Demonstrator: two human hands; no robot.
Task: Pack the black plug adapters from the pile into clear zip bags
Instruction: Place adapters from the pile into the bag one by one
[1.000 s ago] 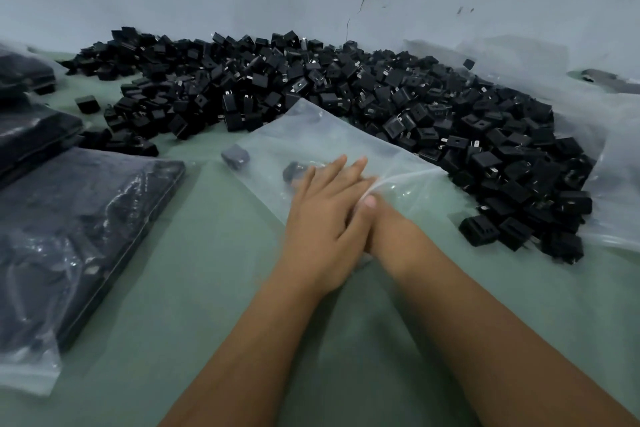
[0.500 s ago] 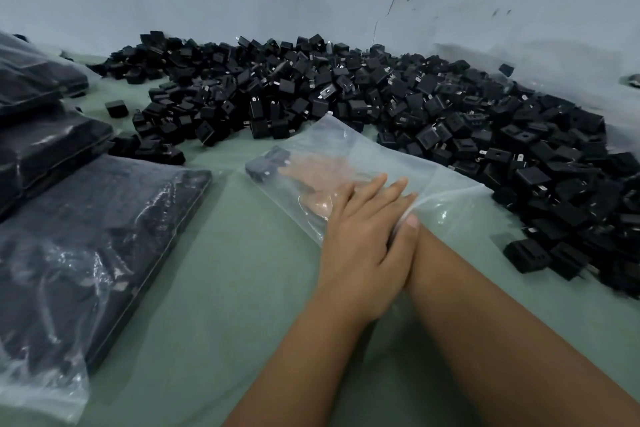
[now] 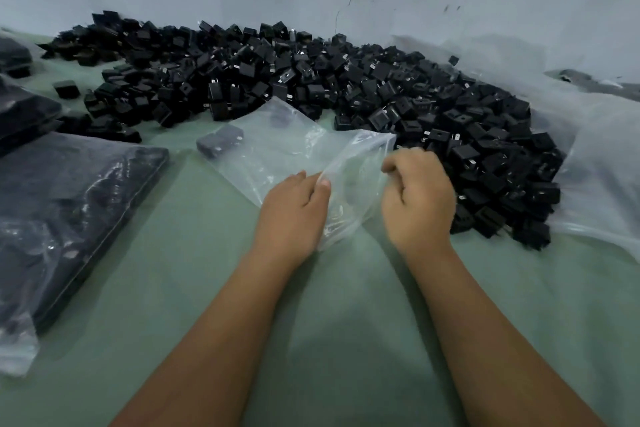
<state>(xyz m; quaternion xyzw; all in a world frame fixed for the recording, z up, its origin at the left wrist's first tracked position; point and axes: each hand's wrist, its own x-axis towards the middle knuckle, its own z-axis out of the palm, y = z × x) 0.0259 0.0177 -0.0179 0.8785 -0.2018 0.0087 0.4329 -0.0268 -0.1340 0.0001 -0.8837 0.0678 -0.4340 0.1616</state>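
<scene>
Right hand (image 3: 417,199) now withdrawn from zip bag (image 3: 294,149), fingers curled, contents unclear; bag mouth pinched by left hand (image 3: 294,210), adapter (image 3: 220,146) inside, beside pile (image 3: 346,90); mouth could collapse if released.

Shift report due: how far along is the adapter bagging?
Done: filled bags stacked at left. In hand: left hand holds the clear zip bag by its mouth, with one or two adapters inside; right hand is curled beside the opening. Left: the large pile, barely dented.
</scene>
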